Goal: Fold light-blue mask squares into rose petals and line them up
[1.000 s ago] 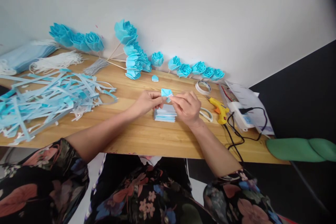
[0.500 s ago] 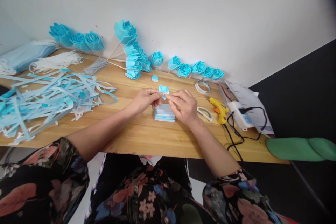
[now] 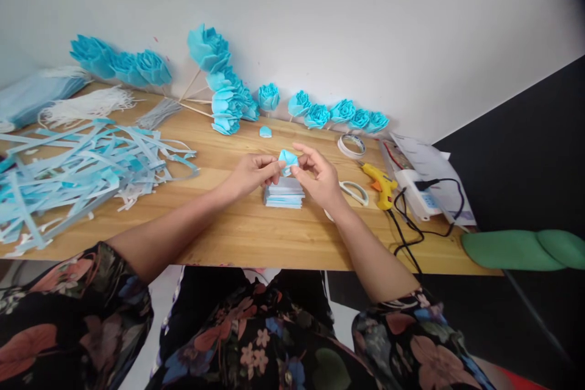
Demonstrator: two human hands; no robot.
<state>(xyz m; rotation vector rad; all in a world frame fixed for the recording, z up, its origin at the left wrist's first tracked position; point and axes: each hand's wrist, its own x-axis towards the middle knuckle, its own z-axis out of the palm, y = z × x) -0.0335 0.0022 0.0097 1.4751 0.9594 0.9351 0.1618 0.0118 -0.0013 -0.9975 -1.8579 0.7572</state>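
Note:
A small folded blue piece (image 3: 287, 159) is pinched between both hands above the middle of the wooden table. My left hand (image 3: 256, 173) grips its left edge between thumb and fingertips. On its lower right edge, my right hand (image 3: 319, 177) closes thumb and fingers, with the index finger lifted off above. Just below the hands lies a stack of white and pale blue pieces (image 3: 283, 196). Behind them, a single small blue piece (image 3: 265, 131) rests on the table (image 3: 247, 231).
Blue flowers (image 3: 227, 100) on sticks line the wall. Cut strips (image 3: 68, 177) and white cords (image 3: 89, 106) cover the left side. To the right are a tape roll (image 3: 351, 145), scissors (image 3: 354, 192), a yellow glue gun (image 3: 380, 186) and a power strip (image 3: 418, 198).
My right index finger has lifted from the blue piece, and the right hand has turned more upright. More of the scissors shows. The whole view has shifted slightly.

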